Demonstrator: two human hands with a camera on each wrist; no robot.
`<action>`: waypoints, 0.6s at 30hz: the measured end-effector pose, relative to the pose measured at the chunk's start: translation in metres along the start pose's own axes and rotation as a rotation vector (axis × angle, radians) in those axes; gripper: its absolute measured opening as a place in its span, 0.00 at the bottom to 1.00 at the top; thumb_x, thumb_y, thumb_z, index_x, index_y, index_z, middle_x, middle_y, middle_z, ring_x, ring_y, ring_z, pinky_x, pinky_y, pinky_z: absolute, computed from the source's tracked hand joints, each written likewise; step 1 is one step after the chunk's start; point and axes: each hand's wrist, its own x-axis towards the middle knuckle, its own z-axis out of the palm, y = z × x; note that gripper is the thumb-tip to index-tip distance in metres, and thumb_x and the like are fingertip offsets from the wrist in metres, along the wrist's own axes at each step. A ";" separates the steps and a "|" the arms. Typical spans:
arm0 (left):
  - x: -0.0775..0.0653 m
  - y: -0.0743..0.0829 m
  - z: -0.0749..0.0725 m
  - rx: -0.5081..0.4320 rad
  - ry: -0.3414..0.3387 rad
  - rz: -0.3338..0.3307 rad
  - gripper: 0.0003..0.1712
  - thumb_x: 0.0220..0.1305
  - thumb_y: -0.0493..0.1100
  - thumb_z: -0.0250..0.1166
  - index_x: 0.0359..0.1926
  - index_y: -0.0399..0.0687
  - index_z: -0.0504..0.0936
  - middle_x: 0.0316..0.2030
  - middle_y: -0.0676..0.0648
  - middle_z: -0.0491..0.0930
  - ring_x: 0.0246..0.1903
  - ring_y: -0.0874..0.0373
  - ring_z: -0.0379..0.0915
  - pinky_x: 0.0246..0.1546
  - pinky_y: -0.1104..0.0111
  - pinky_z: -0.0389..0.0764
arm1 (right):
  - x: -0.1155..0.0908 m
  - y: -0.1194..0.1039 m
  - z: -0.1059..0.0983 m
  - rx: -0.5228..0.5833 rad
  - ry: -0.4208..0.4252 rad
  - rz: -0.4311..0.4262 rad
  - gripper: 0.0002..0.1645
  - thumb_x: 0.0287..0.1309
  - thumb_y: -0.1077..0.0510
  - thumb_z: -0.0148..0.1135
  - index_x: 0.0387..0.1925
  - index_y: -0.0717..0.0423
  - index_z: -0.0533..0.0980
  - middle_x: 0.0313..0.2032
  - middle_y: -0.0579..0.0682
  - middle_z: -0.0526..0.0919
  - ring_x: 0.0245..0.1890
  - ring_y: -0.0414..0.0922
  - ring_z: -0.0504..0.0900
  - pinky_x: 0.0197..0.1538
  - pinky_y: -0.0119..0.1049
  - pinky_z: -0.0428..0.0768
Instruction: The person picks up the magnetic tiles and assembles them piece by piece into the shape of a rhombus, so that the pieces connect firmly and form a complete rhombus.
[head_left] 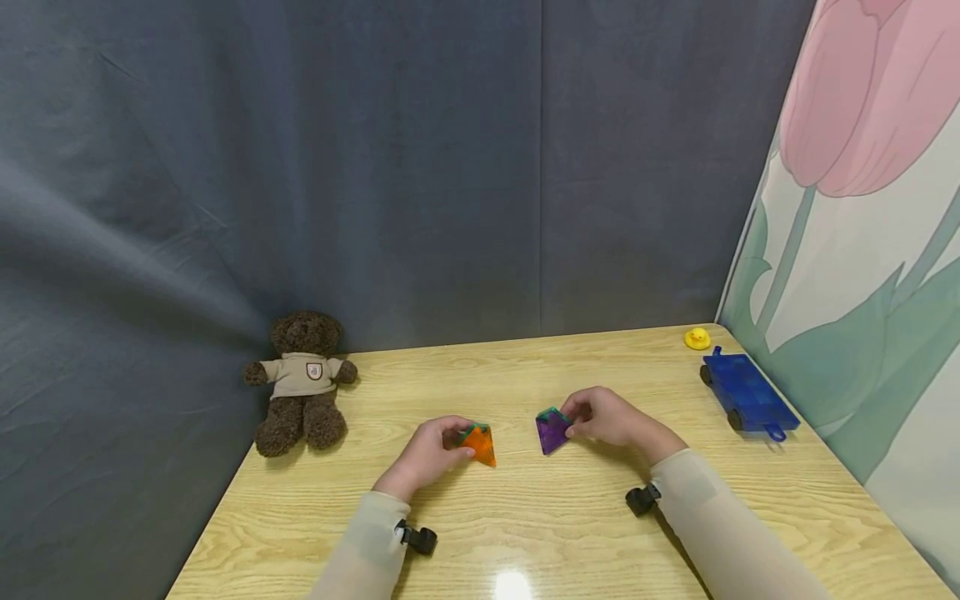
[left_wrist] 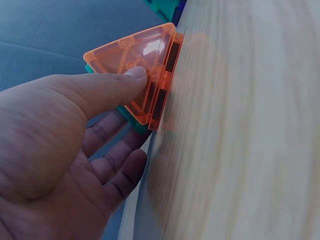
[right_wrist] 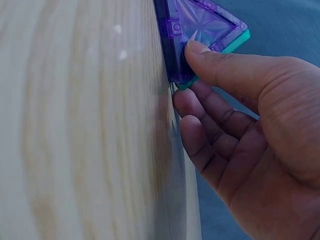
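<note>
My left hand (head_left: 429, 454) pinches an orange see-through triangular magnetic tile (head_left: 482, 447), its thumb flat on the face. Behind the orange tile, a green tile (left_wrist: 132, 120) shows along its edge in the left wrist view. A little to the right, my right hand (head_left: 606, 418) holds a purple see-through triangular magnetic tile (head_left: 552, 432) between thumb and fingers. Another green tile (right_wrist: 237, 43) backs the purple one in the right wrist view. Both pairs stand tilted on the wooden table with a gap between them. Fingertips behind the tiles are partly hidden.
A brown teddy bear (head_left: 306, 379) in a beige shirt sits at the table's left edge. At the right lie a blue wheeled toy cart (head_left: 752, 393) and a yellow rubber duck (head_left: 697, 338). A dark curtain (head_left: 420, 183) hangs behind the table (head_left: 555, 533).
</note>
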 end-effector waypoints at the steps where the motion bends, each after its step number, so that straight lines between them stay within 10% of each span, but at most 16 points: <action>1: 0.000 0.001 0.001 -0.002 -0.003 0.002 0.22 0.68 0.40 0.74 0.61 0.53 0.84 0.52 0.53 0.84 0.50 0.57 0.82 0.53 0.60 0.84 | 0.000 -0.001 0.001 0.001 -0.003 -0.003 0.10 0.59 0.65 0.77 0.40 0.52 0.85 0.36 0.46 0.85 0.36 0.47 0.81 0.36 0.37 0.82; 18: 0.006 0.012 0.016 0.002 -0.031 0.012 0.21 0.69 0.40 0.73 0.61 0.59 0.84 0.51 0.55 0.84 0.49 0.59 0.82 0.51 0.63 0.84 | 0.001 -0.011 0.013 -0.006 -0.030 -0.012 0.10 0.59 0.66 0.77 0.39 0.51 0.84 0.35 0.46 0.84 0.35 0.46 0.81 0.33 0.36 0.82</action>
